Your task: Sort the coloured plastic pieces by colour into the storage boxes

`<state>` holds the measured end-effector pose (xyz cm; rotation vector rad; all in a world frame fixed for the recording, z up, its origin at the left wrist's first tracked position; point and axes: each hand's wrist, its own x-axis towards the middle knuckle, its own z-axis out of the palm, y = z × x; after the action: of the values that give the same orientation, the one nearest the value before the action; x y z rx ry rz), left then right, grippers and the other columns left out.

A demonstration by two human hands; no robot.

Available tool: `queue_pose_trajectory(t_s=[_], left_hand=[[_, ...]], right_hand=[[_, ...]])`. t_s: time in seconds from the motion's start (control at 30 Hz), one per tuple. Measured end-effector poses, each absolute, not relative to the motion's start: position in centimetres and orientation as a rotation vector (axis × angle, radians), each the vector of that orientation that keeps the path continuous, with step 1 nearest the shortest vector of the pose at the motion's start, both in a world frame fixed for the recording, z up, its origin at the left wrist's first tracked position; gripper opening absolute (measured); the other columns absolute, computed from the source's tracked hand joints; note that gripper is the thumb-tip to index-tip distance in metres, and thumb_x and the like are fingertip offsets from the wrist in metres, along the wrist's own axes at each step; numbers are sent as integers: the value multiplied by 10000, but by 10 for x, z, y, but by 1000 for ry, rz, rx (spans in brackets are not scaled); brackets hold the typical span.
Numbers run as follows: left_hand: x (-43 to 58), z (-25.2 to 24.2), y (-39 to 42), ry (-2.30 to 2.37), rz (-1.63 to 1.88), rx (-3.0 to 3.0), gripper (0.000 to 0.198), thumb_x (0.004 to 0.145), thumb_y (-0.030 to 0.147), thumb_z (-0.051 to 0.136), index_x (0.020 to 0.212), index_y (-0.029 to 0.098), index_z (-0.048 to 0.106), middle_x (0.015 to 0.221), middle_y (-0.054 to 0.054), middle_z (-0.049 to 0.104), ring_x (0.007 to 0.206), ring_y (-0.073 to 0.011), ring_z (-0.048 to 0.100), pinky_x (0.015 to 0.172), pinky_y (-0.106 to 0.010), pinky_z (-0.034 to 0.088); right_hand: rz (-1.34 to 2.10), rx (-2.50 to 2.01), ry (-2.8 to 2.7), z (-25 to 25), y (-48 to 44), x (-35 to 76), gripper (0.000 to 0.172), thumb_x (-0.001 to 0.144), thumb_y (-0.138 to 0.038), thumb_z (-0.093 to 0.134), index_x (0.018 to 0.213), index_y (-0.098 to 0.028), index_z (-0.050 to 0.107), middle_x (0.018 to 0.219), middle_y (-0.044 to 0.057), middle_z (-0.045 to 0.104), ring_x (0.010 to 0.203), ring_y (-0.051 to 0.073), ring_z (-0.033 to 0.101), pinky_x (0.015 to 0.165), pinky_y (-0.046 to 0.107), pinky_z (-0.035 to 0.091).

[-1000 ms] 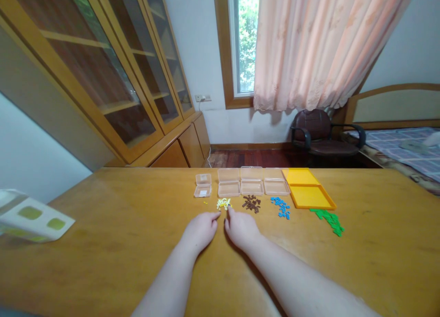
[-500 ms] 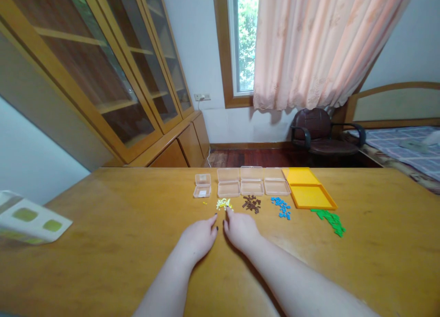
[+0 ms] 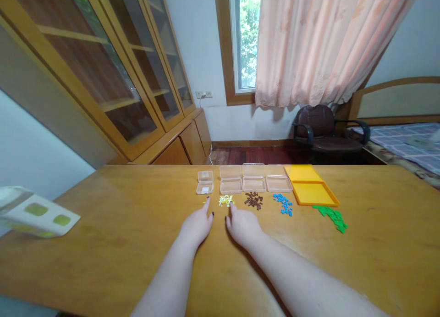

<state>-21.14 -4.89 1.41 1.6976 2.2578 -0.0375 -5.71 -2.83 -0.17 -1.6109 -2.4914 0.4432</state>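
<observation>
My left hand (image 3: 198,225) lies on the wooden table (image 3: 103,243), its forefinger stretched toward a stray yellow piece (image 3: 205,201) in front of the small clear box (image 3: 205,188). My right hand (image 3: 242,225) rests beside it, forefinger pointing at the heap of small yellow pieces (image 3: 225,200). Both hands hold nothing. Further right lie a brown heap (image 3: 253,200), a blue heap (image 3: 283,203) and a green heap (image 3: 332,216). Behind them stand three open clear boxes (image 3: 254,184) and an open yellow box (image 3: 309,191).
A white carton with green patches (image 3: 34,214) sits at the table's left edge. Beyond the table are a glass-fronted wooden cabinet (image 3: 113,78), a window with a pink curtain (image 3: 319,46), a dark armchair (image 3: 323,131) and a bed (image 3: 405,140).
My left hand has slid forward and left, its forefinger now reaching toward the stray yellow piece. My right hand stays by the yellow heap. The view has shifted slightly.
</observation>
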Motion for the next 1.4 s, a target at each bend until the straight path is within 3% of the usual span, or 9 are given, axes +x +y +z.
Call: queue_pose_trajectory(t_s=[0.2,0.43,0.6,0.83,1.0,1.17,1.4], left_hand=[[-190,12,-52,2008,42,1940,495,878,312,375,1372,321,347,1198,-75,611,1051,-220,593,844,-303,436],[-193,8,-44,2084,18,1888,493,871,247,361,1359,307,381,1169,-79,628,1019,-213,608,818,-295,446],[-196,9,-49,2022,112,1909,451,866,248,363,1301,298,471,1222,-47,599,1084,-196,575,894,-291,425],[-194,16,-52,1979,143,1916,385,871,265,363,1184,251,587,1186,-56,621,1090,-194,568,926,-285,408],[-190,20,-53,1979,114,1912,376,879,281,359,1176,249,588,1155,-66,637,1060,-201,583,891,-284,423],[-191,24,-60,1977,37,1899,376,876,297,377,1194,236,567,1150,-83,638,1028,-210,601,865,-287,437],[-191,25,-63,1965,21,1870,380,879,298,370,1201,222,558,1157,-87,634,1053,-209,589,893,-289,426]], right_hand=[[465,-1569,-2521,-1,-26,-56,435,862,-257,365,1275,-143,438,905,137,693,828,234,664,702,318,458],[395,-1486,-2570,-2,-28,-57,335,873,-269,354,1139,-186,540,863,108,700,787,235,668,684,324,464],[429,-1556,-2528,-1,-30,-58,308,882,-298,345,994,-169,601,839,115,694,787,235,667,685,321,467],[423,-1494,-2548,-3,-28,-55,408,887,-284,346,1263,-190,472,888,113,704,815,223,669,701,312,464],[431,-1430,-2574,-3,-29,-55,361,896,-271,314,1157,-218,558,907,94,707,828,216,665,720,307,460],[400,-1448,-2551,-2,-30,-57,396,869,-265,360,1225,-178,509,871,104,709,780,233,671,662,308,467],[435,-1406,-2594,5,-32,-56,323,879,-269,356,1070,-215,610,890,89,710,803,209,664,704,294,458]])
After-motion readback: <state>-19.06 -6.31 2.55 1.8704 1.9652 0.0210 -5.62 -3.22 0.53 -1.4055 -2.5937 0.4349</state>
